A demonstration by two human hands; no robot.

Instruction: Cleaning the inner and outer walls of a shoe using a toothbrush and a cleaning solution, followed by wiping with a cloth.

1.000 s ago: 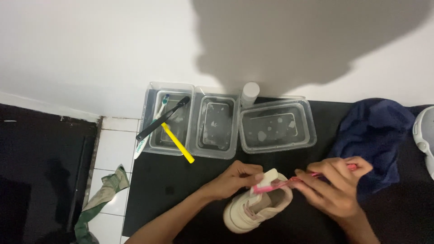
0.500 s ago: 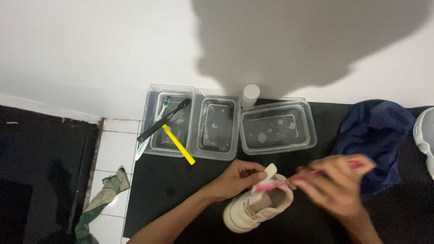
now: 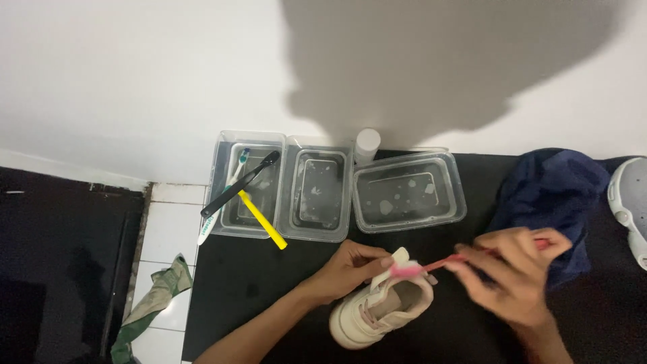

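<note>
Left hand [image 3: 350, 266] is pinning back the tongue of the small cream sneaker [image 3: 381, 307] on the black counter [image 3: 269, 283]. Right hand [image 3: 512, 273], grip closed on a pink toothbrush [image 3: 431, 265], has shifted its bristles onto the collar rim; scrubbing is continuing.

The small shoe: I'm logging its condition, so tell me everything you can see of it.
The small shoe is a child-sized, cream-white sneaker with pale pink trim and a thick light sole. It lies on the black mat, toe toward the lower left, opening facing up. The left hand holds its tongue pulled up, while the right hand holds a pink toothbrush whose head rests at the tongue's edge.
</note>
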